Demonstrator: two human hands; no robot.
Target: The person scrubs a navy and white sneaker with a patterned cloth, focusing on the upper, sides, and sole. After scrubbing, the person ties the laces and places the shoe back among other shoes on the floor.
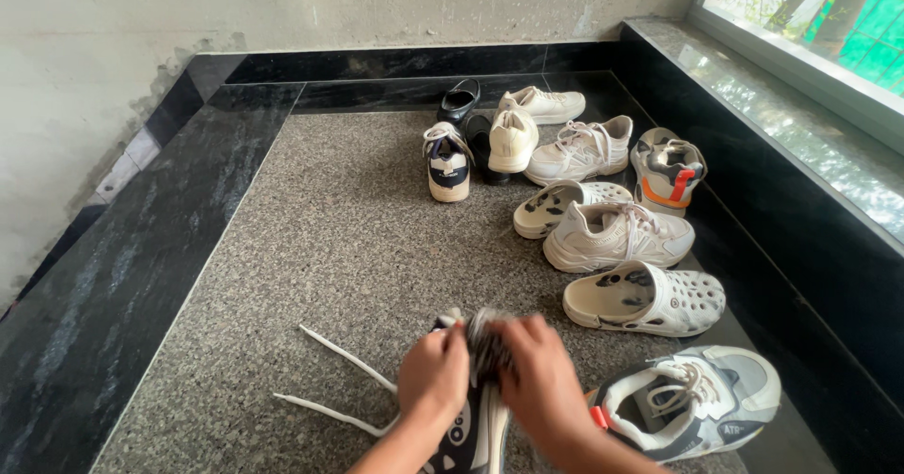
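From the head camera we look down on a speckled grey granite floor [311,248] bordered by a dark polished stone band [122,276], with a pale wall beyond and a window ledge [800,126] along the right side.

At the near edge of the granite floor, both of our hands meet over a dark sneaker with white trim [471,432]. Our left hand [433,375] is curled and pinching the upper part of this shoe, near its tongue. Our right hand [541,380] is pressed together on the same spot from the other side, fingers folded over the top of the shoe. The two hands touch or nearly touch each other. Two white laces [344,380] trail out from the shoe to the left and lie loose across the granite.

Just beside our right hand, toward the near right corner, sits a grey and white sneaker [697,399] with its opening facing us. Farther along the right side lies a white perforated clog [650,297] with dark spots, then a white laced sneaker [617,234], and behind it a second white clog [560,206].

Toward the far right corner we see a grey shoe with an orange strap [667,171], another white sneaker [579,149], a cream sneaker [513,140], a white sneaker [544,104] against the far border, a black shoe [459,100], and a navy and white sneaker [448,161] standing slightly apart to the left.
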